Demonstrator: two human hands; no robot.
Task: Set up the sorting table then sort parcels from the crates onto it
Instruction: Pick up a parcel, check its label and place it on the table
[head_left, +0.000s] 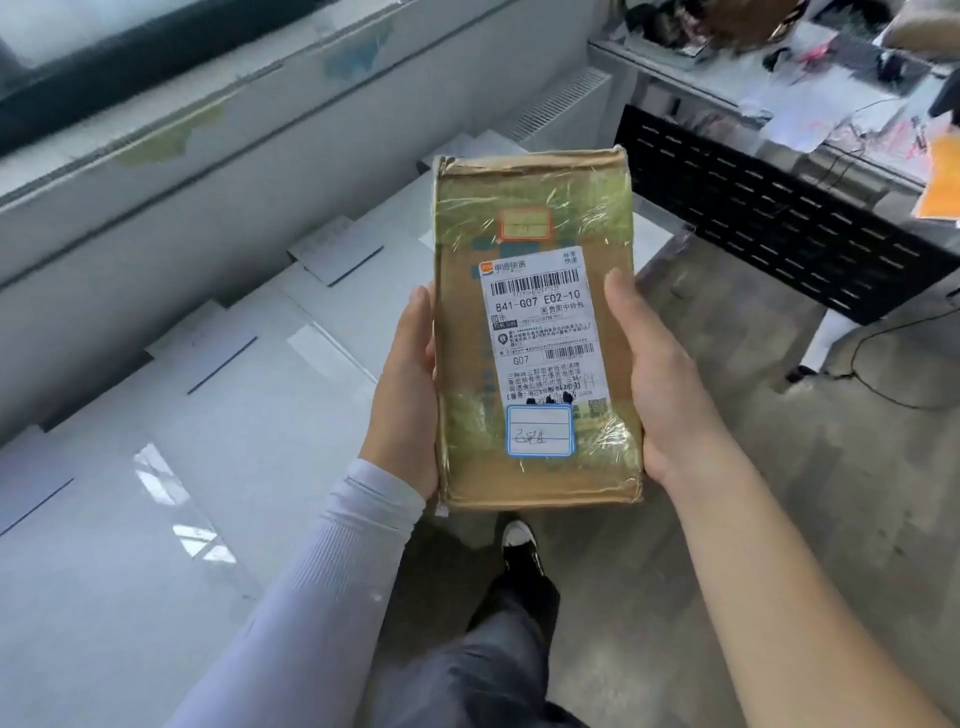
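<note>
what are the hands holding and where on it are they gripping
A taped cardboard parcel, held label up between both hands: left hand on its left long edge, right hand on its right long edge.

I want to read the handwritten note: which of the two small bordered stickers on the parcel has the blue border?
The lower sticker, nearest the person, below the shipping label on the parcel. It has handwriting; the upper sticker is orange-bordered.
</note>
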